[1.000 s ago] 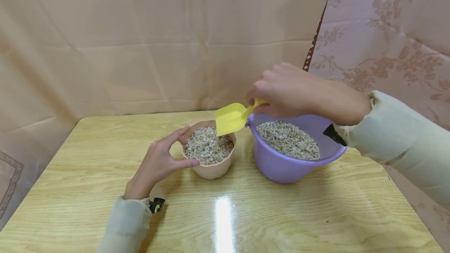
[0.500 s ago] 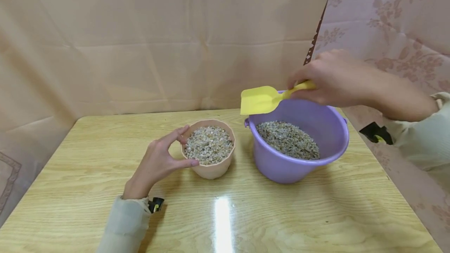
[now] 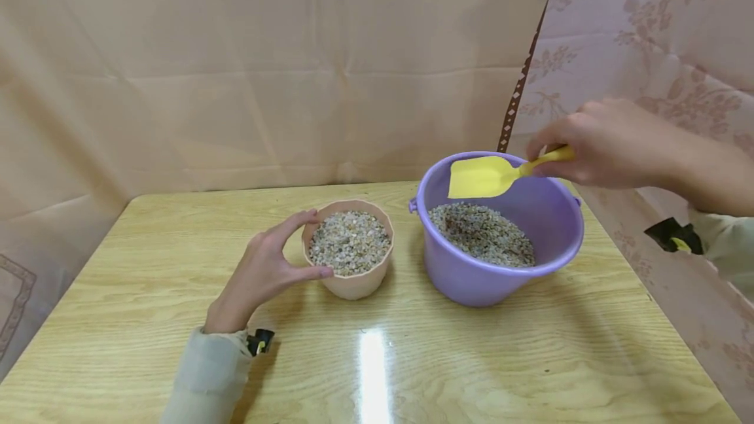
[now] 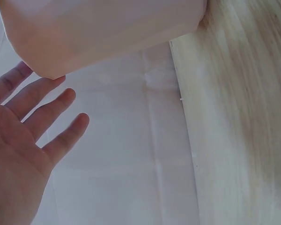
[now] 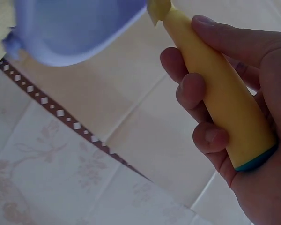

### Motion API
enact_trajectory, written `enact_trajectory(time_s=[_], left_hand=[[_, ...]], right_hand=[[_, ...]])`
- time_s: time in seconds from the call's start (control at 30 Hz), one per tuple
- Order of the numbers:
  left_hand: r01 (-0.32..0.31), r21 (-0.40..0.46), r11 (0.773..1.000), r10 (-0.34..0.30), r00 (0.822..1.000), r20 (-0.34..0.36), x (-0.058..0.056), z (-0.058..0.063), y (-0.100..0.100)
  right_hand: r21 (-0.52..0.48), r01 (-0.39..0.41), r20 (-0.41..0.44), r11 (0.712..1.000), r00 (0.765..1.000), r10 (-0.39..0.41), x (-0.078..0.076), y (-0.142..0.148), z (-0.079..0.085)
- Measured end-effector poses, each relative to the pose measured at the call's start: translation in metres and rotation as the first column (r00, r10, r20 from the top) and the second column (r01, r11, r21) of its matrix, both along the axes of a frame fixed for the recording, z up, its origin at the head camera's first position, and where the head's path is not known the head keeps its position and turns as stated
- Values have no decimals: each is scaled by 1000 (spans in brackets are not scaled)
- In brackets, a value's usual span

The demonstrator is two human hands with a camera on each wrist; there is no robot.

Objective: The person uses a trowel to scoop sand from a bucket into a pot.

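My left hand (image 3: pixel 259 273) curves round the left side of a peach pot (image 3: pixel 355 288), thumb and forefinger at its rim. Small pale gravel (image 3: pixel 350 244) nearly fills this pot. In the left wrist view the other fingers (image 4: pixel 65 140) spread loosely below the rim. To the right, my right hand (image 3: pixel 618 142) grips a yellow toy shovel (image 3: pixel 482 178) by its handle. Its blade hangs over the purple bucket (image 3: pixel 465 288), above the gravel (image 3: pixel 485 234) inside. The right wrist view shows the fingers wrapped round the yellow handle (image 5: pixel 215 84), which has a teal end.
Pot and bucket stand upright side by side on a wooden table (image 3: pixel 459 365), with a narrow gap between them. A beige cloth (image 3: pixel 265 84) hangs behind the table, and a pink flowered cloth (image 3: pixel 665 51) hangs at the right.
The right hand has carried the shovel rightward from over the peach pot to over the purple bucket. The left hand and both containers have stayed in place.
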State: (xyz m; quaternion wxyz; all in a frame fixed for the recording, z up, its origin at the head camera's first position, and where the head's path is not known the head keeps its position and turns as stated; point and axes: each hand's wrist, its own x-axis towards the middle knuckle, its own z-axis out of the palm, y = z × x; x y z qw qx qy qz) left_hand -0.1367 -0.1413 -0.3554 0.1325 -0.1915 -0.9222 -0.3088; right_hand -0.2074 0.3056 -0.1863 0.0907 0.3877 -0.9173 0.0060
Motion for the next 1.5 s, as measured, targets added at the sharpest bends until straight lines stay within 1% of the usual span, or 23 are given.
enact_trajectory(time_s=[0.13,0.2,0.3,0.5,0.63,0.77,0.9,0.97,1.03,1.17,1.27,1.37,1.5], left_hand=[[-17,-12,1000,17,1000,5,0,3,3],[-30,-25,999,30,1000,-2,1,6,6],[-32,-36,999,31,999,-15,0,11,13],[36,-36,999,-38,997,-69,-1,21,35],[100,-38,994,-104,987,-119,-3,24,50],[167,-48,985,-173,968,-179,-7,26,64],[173,-85,981,-189,953,-236,-8,28,77],[175,-110,978,-198,948,-249,-9,31,84],[184,-132,974,-213,944,-254,-10,33,91],[237,-142,961,-266,931,-250,-14,39,105],[249,-141,958,-277,933,-229,-15,41,111],[244,-143,959,-269,942,-199,-14,43,116],[259,-125,958,-277,947,-162,-16,44,121]], right_hand=[[56,55,69,997,996,-59,-2,4,-10],[71,59,98,996,993,-66,-4,5,-15],[93,57,139,994,988,-69,-6,5,-21],[150,58,222,987,971,-91,-11,6,-32],[197,59,252,979,962,-109,-12,5,-36],[213,55,254,976,961,-109,-13,4,-37],[229,52,242,972,964,-108,-13,3,-38],[240,51,237,969,965,-110,-13,1,-37],[258,48,212,965,972,-105,-13,0,-36],[281,43,156,959,984,-89,-13,-3,-34],[297,39,137,954,987,-83,-13,-6,-32],[321,44,125,946,988,-89,-13,-9,-32],[352,53,100,935,991,-94,-13,-12,-35]])
